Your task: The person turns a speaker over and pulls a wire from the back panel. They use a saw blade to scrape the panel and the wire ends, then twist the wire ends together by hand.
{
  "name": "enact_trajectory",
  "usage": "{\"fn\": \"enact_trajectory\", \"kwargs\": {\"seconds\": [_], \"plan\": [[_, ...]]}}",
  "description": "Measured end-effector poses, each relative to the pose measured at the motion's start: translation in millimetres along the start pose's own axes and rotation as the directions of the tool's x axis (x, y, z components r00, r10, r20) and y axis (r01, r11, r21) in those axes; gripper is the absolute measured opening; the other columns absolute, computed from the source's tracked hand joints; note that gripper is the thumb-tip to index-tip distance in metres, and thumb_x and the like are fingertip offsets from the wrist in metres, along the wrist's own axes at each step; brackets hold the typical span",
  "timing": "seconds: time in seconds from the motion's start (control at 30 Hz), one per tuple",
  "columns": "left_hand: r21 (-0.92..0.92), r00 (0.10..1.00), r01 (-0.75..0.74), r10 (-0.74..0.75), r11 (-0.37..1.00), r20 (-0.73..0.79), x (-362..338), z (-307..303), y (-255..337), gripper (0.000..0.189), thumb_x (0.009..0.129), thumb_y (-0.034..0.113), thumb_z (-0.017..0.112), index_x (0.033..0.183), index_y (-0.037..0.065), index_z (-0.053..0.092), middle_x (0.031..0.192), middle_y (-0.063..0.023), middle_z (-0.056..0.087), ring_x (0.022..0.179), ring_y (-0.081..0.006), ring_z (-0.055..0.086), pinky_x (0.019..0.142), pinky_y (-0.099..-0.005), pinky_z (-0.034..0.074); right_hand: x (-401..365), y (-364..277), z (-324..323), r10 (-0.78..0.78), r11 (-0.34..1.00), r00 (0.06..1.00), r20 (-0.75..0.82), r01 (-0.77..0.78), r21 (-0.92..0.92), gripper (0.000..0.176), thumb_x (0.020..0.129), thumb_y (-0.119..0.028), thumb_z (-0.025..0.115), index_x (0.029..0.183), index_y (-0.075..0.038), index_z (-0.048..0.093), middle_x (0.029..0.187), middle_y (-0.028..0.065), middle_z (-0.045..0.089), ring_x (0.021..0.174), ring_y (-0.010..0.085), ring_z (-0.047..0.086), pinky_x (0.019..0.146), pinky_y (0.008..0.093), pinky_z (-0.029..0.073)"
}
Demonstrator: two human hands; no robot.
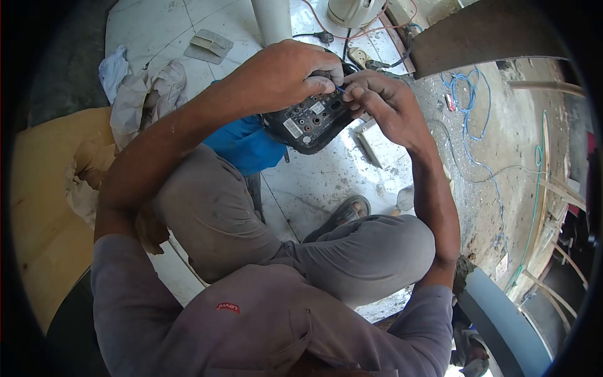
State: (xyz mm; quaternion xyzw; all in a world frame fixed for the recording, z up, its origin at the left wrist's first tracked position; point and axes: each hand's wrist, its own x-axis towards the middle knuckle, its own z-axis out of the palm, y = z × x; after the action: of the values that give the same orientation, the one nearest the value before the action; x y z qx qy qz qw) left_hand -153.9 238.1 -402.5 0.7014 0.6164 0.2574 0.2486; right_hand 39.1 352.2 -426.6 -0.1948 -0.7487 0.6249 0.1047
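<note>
A black device (323, 129) with rows of round sockets and white labels on its panel lies in front of me, beyond my knees. Over its upper part, my left hand (295, 75) is closed with thumb and fingertips pinched together. My right hand (386, 103) is closed too, pinching one end of a thin blue wire (340, 90). That wire spans the small gap between both hands' fingertips. The fingers partly cover the device's upper panel. Blue cloth (242, 147) lies against the device's left side.
A plastering float (210, 47) lies on the dusty tiles. Near my hands are a socket outlet (359, 56) and a black plug (324, 38). Blue cable (466, 94) is tangled at right. Crumpled paper sacking (135, 103) and a plywood sheet (53, 188) are at left.
</note>
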Motion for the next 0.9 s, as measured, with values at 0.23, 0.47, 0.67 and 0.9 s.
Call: {"fn": "enact_trajectory", "kwargs": {"seconds": [0.23,0.47,0.67,0.9], "plan": [[0.111,0.992,-0.048,0.060,0.993,-0.112,0,8,-2,0.015,0.087,0.017,0.057,0.095,0.005,0.058,0.090,-0.0147,0.060,0.087,-0.0333,0.058,0.076,-0.0410,0.045,4,0,5,-0.188,0.921,0.982,-0.013,0.172,-0.349,0.027,0.088,-0.027,0.063,0.090,0.000,0.065,0.083,0.0100,0.063,0.076,0.0199,0.061,0.068,0.0325,0.047],[0.108,0.999,0.006,-0.002,0.994,-0.040,-1,7,-1,0.014,0.090,0.018,0.053,0.096,0.005,0.054,0.090,-0.0177,0.057,0.088,-0.0371,0.056,0.078,-0.0440,0.044,5,-3,5,-0.243,0.870,0.968,0.071,0.249,-0.425,0.022,0.092,-0.019,0.056,0.098,0.000,0.063,0.088,0.0136,0.063,0.078,0.0264,0.062,0.071,0.0350,0.048],[0.115,0.999,0.046,-0.043,0.992,-0.023,-1,6,-1,0.015,0.092,0.019,0.051,0.099,0.006,0.052,0.092,-0.0183,0.058,0.088,-0.0376,0.056,0.079,-0.0445,0.043,4,-6,8,-0.087,0.959,0.996,0.009,0.086,-0.271,0.022,0.093,-0.021,0.055,0.097,0.000,0.063,0.090,0.0135,0.064,0.073,0.0201,0.062,0.068,0.0316,0.049],[0.129,0.999,0.036,-0.033,0.991,-0.027,-1,6,-1,0.017,0.091,0.021,0.051,0.100,0.006,0.052,0.092,-0.0177,0.059,0.089,-0.0370,0.056,0.079,-0.0444,0.043,5,2,7,-0.015,0.998,1.000,0.001,0.015,0.056,0.021,0.090,-0.020,0.063,0.092,0.001,0.063,0.099,0.0099,0.065,0.069,0.0099,0.056,0.064,0.0275,0.048]]}}
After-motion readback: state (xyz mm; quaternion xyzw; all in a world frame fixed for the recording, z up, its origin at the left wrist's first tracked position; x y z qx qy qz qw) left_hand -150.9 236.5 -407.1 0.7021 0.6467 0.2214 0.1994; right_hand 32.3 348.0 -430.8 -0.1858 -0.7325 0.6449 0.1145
